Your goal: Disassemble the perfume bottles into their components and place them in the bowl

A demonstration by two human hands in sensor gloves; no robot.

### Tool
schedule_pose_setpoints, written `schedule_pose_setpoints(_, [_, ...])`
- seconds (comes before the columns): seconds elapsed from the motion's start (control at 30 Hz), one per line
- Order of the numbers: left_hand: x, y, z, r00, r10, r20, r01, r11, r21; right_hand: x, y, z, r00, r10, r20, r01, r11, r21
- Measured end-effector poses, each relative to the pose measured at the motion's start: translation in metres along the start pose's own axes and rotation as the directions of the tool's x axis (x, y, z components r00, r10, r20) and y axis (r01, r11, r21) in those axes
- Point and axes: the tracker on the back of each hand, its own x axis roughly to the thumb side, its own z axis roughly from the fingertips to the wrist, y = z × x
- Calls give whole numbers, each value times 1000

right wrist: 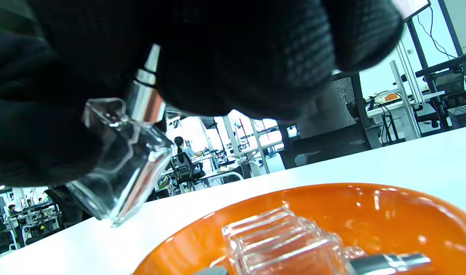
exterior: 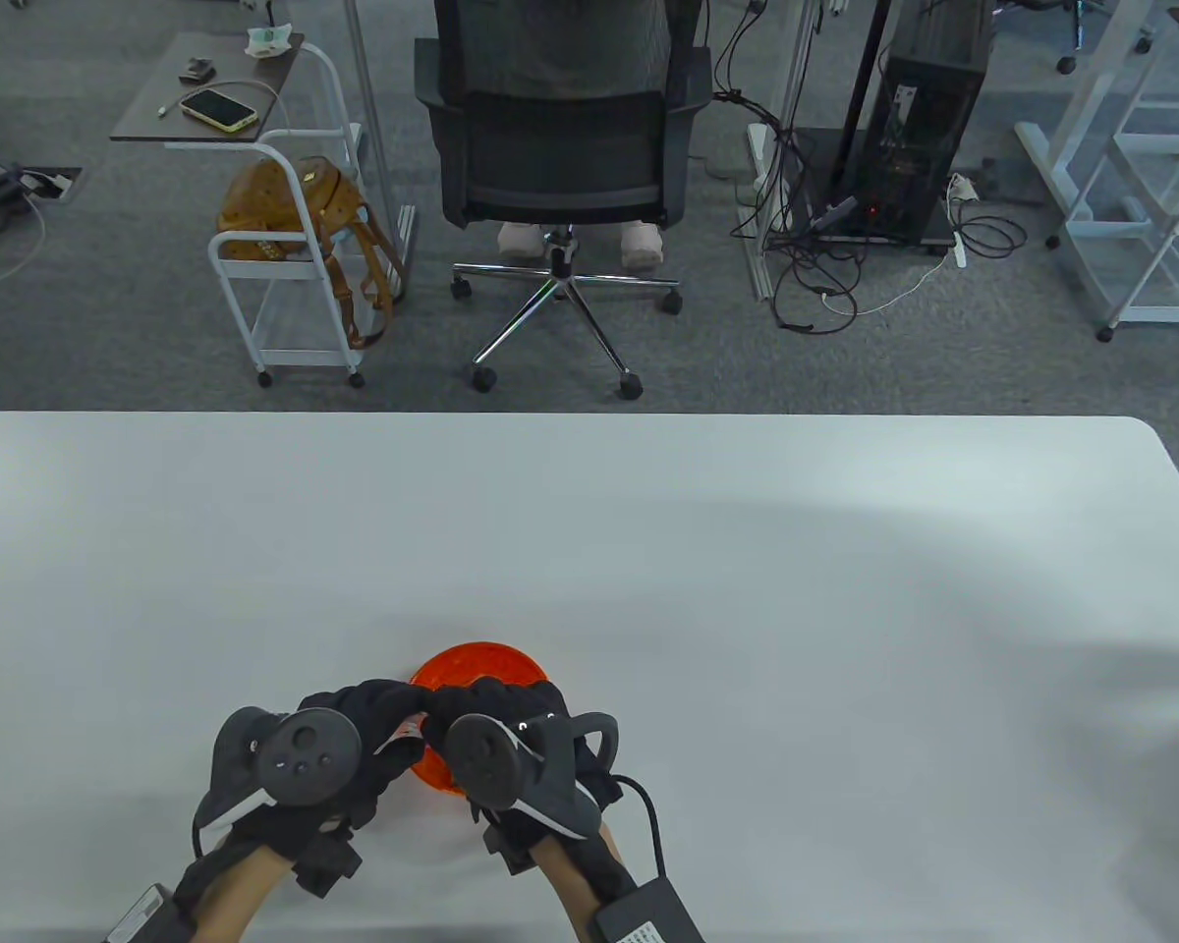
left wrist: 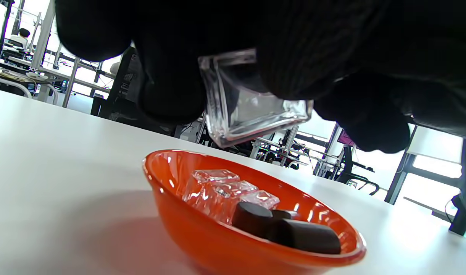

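An orange bowl (exterior: 481,666) sits near the table's front edge, half hidden under both gloved hands. In the left wrist view the bowl (left wrist: 202,244) holds clear glass bottles (left wrist: 217,191) and black caps (left wrist: 294,233). My left hand (exterior: 383,722) grips a clear square perfume bottle (left wrist: 252,107) just above the bowl. My right hand (exterior: 486,702) pinches that bottle's silver spray head (right wrist: 145,97), which still sits on the bottle's (right wrist: 122,168) neck. The right wrist view shows another glass bottle (right wrist: 282,240) and a loose silver sprayer (right wrist: 389,261) in the bowl (right wrist: 416,214).
The white table (exterior: 747,589) stretches far and to both sides of the bowl. A black sensor box with its cable (exterior: 648,909) lies by my right wrist. An office chair (exterior: 560,147) and a cart (exterior: 285,246) stand beyond the far edge.
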Motion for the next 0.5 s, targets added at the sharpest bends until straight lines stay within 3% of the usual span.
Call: schedule_pose_setpoints(0.5, [-2,1,0,1000,19,-16,-19,1000,12,1,2,1,1000,-6,6,5,1000,12])
